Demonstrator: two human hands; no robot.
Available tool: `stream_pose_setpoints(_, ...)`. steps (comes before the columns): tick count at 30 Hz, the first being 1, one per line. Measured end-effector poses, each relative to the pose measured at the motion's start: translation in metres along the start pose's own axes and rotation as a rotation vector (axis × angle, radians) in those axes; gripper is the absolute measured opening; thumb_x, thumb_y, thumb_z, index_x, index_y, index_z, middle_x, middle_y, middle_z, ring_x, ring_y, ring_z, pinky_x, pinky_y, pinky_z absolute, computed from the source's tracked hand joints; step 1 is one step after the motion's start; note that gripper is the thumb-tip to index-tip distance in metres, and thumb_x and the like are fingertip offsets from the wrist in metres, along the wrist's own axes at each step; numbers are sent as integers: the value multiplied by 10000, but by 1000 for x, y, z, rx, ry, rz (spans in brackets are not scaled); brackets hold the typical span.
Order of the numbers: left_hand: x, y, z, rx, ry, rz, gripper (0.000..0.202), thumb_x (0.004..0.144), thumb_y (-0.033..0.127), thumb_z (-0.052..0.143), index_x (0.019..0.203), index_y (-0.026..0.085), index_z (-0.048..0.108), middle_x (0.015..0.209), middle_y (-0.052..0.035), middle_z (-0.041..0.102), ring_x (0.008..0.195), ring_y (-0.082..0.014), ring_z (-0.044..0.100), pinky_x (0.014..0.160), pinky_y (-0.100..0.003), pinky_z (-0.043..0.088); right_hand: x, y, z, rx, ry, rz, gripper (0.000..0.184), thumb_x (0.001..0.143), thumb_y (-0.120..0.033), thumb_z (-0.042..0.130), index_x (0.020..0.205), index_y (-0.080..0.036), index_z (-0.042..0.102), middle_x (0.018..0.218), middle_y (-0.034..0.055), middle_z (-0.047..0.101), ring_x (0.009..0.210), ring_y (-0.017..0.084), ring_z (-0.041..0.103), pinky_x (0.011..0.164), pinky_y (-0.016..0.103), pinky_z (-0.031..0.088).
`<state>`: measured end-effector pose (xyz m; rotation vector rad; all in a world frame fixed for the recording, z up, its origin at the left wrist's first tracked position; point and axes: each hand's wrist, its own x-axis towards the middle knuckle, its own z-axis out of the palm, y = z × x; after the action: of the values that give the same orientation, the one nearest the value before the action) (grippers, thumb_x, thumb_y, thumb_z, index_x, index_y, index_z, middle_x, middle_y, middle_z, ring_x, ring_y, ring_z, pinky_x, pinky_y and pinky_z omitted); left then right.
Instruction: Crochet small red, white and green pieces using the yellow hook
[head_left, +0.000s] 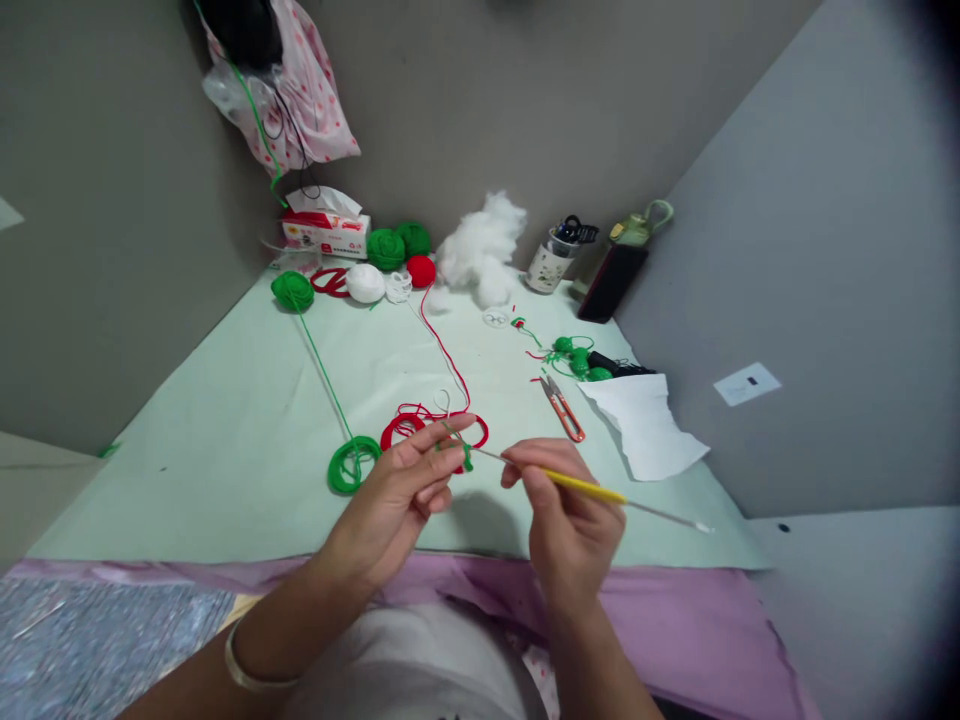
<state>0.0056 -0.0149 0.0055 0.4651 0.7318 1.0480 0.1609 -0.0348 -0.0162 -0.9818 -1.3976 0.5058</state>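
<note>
My left hand (409, 480) pinches a small green crochet piece (465, 455) and its green yarn between thumb and fingers. My right hand (566, 505) is closed round a crochet hook with a yellow handle (585, 485); the hook's thin metal tip points left into the green piece. Both hands hover over the near edge of a pale green table (225, 440). A loose coil of green yarn (351, 462) lies just left of my left hand, with a strand running back to a green yarn ball (292, 291). A tangle of red yarn (431, 420) lies just behind my hands.
Orange thread snips (562, 408) and white paper (645, 425) lie to the right. Several yarn balls (397, 248), a tissue box (326, 232), white stuffing (484, 250), a cup of tools (551, 260) and small green pieces (579, 360) stand farther back. Grey walls enclose the table.
</note>
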Motion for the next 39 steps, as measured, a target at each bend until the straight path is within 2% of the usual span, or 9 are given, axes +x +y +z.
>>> stream_pose_setpoints(4,1,-2,2,81,50,185,536,749,188,941,1260,261,798,859,31,613,621,-61,485,518,-153,459,2,-1,5,-21,-35,1,269,1010,-152,644,1128,-320,818,986,55,758,802,198,713,689,357,607)
stream_pose_setpoints(7,1,0,0,26,-23,28,432,781,249,929,1197,194,822,752,55,545,519,-24,349,492,-156,435,1,-2,4,-214,-68,-213,424,958,-93,695,1278,-357,780,1099,78,780,962,243,730,790,401,621)
stream_pose_setpoints(9,1,2,0,4,-26,-10,369,792,248,922,1141,165,836,779,52,546,503,-1,288,474,-140,401,2,-5,2,-159,-50,-149,401,981,-84,658,1245,-357,787,1021,55,782,902,217,720,750,371,608)
stream_pose_setpoints(12,0,3,2,53,34,134,489,757,198,941,1227,217,806,857,39,599,560,-23,419,498,-142,427,3,-8,3,-48,-20,-8,317,1015,-121,627,1133,-351,811,937,30,761,828,192,706,681,331,588)
stream_pose_setpoints(16,-1,3,4,31,-16,60,509,759,220,945,1246,208,795,773,54,579,529,-26,395,524,-159,464,2,-7,5,-201,-51,-201,375,969,-101,678,1225,-345,801,1045,70,772,912,224,723,743,371,604)
stream_pose_setpoints(19,-1,6,1,-50,-36,-58,370,786,206,926,1140,157,833,800,39,584,492,13,273,467,-122,390,5,-6,3,-66,26,-65,302,989,-118,660,1127,-331,823,965,45,757,868,199,691,726,346,572)
stream_pose_setpoints(24,-2,6,2,44,-28,73,482,765,185,935,1229,226,811,873,39,615,492,5,346,478,-148,453,10,-4,6,324,36,194,180,1020,-224,670,996,-297,832,894,19,727,751,150,628,669,299,512)
stream_pose_setpoints(32,-1,-2,1,140,-28,120,365,829,253,892,1188,217,831,881,23,635,492,1,381,507,-172,505,7,1,13,325,9,187,179,1022,-217,672,1047,-300,828,935,12,758,777,143,666,697,286,554)
stream_pose_setpoints(39,0,5,8,71,10,116,457,722,200,970,1157,247,839,849,57,613,464,19,398,465,-140,471,7,-6,11,162,6,68,227,1020,-148,641,1072,-292,809,915,8,754,782,150,679,694,288,563)
